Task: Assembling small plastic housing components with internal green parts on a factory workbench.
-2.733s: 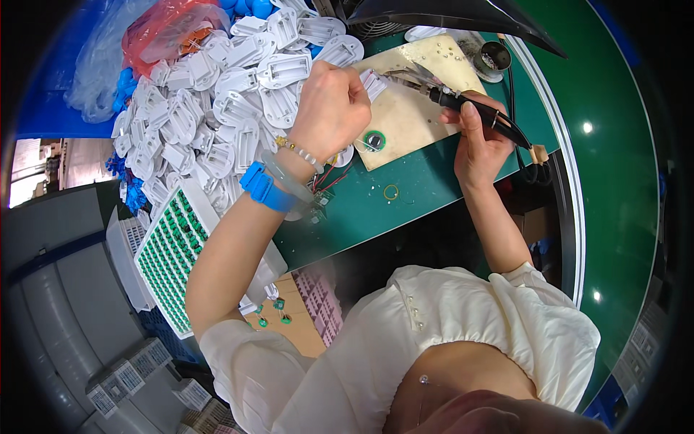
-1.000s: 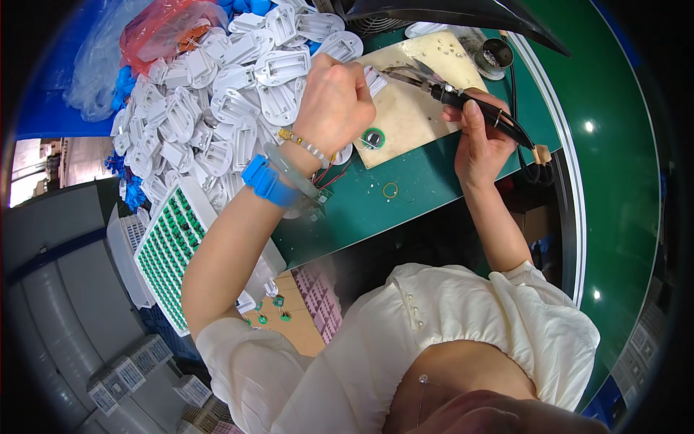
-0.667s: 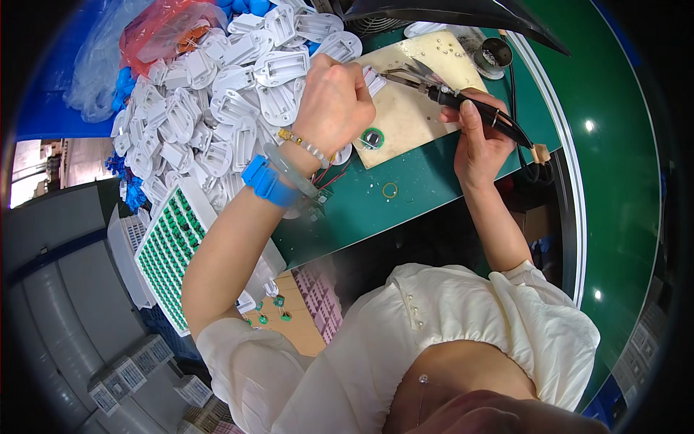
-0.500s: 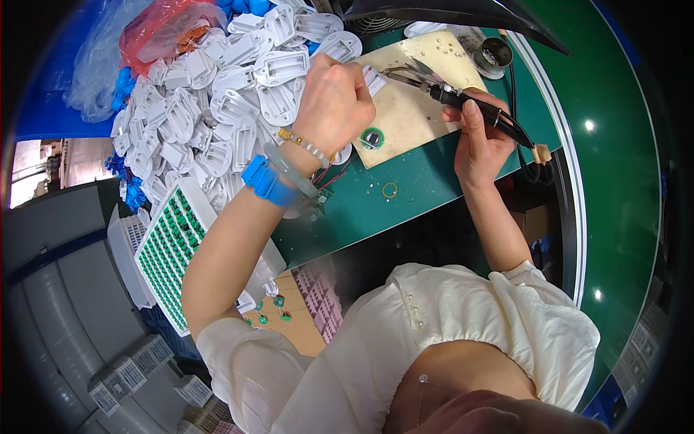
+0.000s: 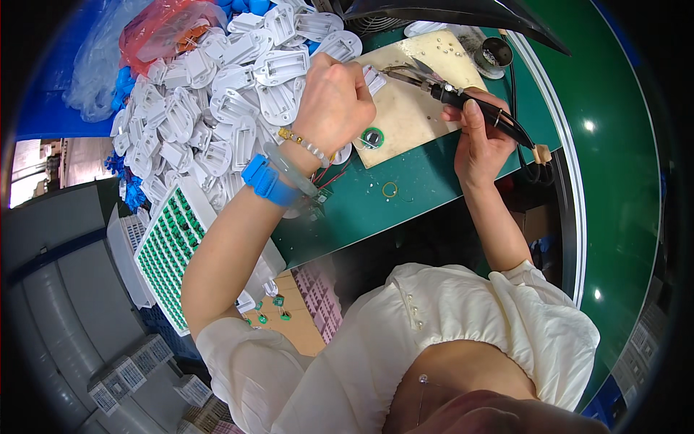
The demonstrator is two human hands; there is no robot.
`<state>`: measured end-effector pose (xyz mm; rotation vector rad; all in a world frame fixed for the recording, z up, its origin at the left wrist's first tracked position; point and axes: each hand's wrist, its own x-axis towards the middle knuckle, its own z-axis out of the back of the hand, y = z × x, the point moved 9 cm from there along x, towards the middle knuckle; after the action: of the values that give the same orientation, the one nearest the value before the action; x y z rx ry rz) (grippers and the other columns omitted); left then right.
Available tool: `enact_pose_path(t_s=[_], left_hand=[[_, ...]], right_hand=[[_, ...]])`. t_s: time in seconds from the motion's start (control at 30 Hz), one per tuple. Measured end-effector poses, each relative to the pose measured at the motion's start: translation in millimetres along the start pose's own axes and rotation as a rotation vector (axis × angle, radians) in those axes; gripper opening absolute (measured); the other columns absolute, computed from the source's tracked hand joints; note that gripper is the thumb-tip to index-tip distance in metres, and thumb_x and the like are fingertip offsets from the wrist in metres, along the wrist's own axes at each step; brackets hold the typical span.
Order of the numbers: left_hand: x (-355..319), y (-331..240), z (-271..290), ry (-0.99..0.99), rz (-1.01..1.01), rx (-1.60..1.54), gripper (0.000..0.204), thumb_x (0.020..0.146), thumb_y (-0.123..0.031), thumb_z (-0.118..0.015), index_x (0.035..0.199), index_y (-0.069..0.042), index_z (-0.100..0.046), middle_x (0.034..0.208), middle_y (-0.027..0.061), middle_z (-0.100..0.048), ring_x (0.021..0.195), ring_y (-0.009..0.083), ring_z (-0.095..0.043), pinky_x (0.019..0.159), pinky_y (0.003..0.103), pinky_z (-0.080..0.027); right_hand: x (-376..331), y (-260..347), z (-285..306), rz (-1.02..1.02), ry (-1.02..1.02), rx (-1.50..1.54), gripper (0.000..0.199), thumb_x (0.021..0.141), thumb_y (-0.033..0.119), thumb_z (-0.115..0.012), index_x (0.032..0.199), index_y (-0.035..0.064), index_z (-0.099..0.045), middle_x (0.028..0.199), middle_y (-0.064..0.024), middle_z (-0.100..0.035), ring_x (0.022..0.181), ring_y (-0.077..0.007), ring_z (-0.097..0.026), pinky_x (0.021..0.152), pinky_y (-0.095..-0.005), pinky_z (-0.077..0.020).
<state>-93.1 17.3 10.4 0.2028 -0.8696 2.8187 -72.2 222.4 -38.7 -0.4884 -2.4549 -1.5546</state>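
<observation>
The left fingers (image 5: pixel 361 88) are curled tightly in; the back of the hand hides their tips, so whether they pinch or only press the white piece (image 5: pixel 375 81) cannot be told. That piece juts out just past them, on their right-hand side. The right fingers (image 5: pixel 473 114) grip a black-handled tool (image 5: pixel 450 95) pencil-fashion, thumb on the near side, its slender metal ends pointing left to the white piece. Contact there is too small to make out.

Good handling, as I judge it, means bracing the left fingers so the white piece cannot turn, and guiding the tool with small finger movements rather than from the arm. If the ends are hot, as the tool's form suggests, the left fingertips should stay well clear of them.

Under and between both sets of fingers lies a pale board (image 5: pixel 413 123). Just below the left fingers sits a green disc (image 5: pixel 373 138), easily brushed by a dropping wrist. Beyond the right fingers stands a metal cup (image 5: pixel 496 53); behind them trails a black cord (image 5: pixel 536 172), best left slack. Left of the left fingers, white housings (image 5: pixel 235 105) heap over the green surface (image 5: pixel 347 223), near enough to snag an elbow.
</observation>
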Motion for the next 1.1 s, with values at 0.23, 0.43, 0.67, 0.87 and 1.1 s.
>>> enact_pose_path(t_s=[0.23,0.43,0.67,0.87,1.1], left_hand=[[0.1,-0.6,0.3,-0.004,-0.005,0.011,0.012,0.066,-0.001,-0.055,0.070,0.005,-0.065,0.073,0.0232,-0.063,0.089,0.0374,-0.054,0.079,0.042,-0.049],[0.0,-0.8,2.4,-0.029,-0.036,0.017,0.012,0.067,0.000,-0.054,0.070,0.005,-0.064,0.073,0.0234,-0.063,0.087,0.0371,-0.053,0.078,0.042,-0.049],[-0.7,-4.3,4.4,-0.061,-0.065,-0.011,0.009,0.066,0.000,-0.055,0.068,0.004,-0.062,0.071,0.0239,-0.061,0.082,0.0376,-0.054,0.074,0.044,-0.048],[-0.8,-6.4,3.9,-0.017,-0.051,-0.018,0.006,0.068,0.001,-0.055,0.067,0.004,-0.059,0.070,0.0220,-0.058,0.078,0.0353,-0.052,0.070,0.043,-0.046],[0.2,-1.7,3.6,-0.020,-0.041,-0.021,0.003,0.068,0.001,-0.058,0.067,0.003,-0.059,0.070,0.0199,-0.058,0.078,0.0337,-0.053,0.069,0.042,-0.046]], right_hand=[[0.2,-0.4,-0.1,0.004,0.001,0.006,0.019,0.089,0.007,-0.061,0.101,-0.0073,-0.056,0.095,-0.0157,-0.061,0.075,-0.0240,-0.066,0.065,-0.0338,-0.0570],[0.5,-0.6,-2.1,0.004,0.006,0.002,0.020,0.089,0.007,-0.061,0.102,-0.0074,-0.056,0.095,-0.0157,-0.061,0.076,-0.0242,-0.066,0.065,-0.0345,-0.0570],[16.2,22.3,21.3,0.088,-0.107,0.008,0.017,0.090,0.004,-0.059,0.103,-0.0068,-0.056,0.096,-0.0146,-0.061,0.072,-0.0215,-0.063,0.066,-0.0348,-0.0565],[60.0,27.9,135.9,-0.027,-0.429,-0.008,0.012,0.089,0.006,-0.061,0.097,-0.0022,-0.061,0.085,-0.0101,-0.063,0.070,-0.0199,-0.065,0.067,-0.0308,-0.0575],[85.9,-10.0,176.8,-0.347,-0.405,0.171,0.010,0.088,0.007,-0.064,0.092,-0.0016,-0.061,0.088,-0.0072,-0.063,0.078,-0.0153,-0.064,0.075,-0.0282,-0.0587]])
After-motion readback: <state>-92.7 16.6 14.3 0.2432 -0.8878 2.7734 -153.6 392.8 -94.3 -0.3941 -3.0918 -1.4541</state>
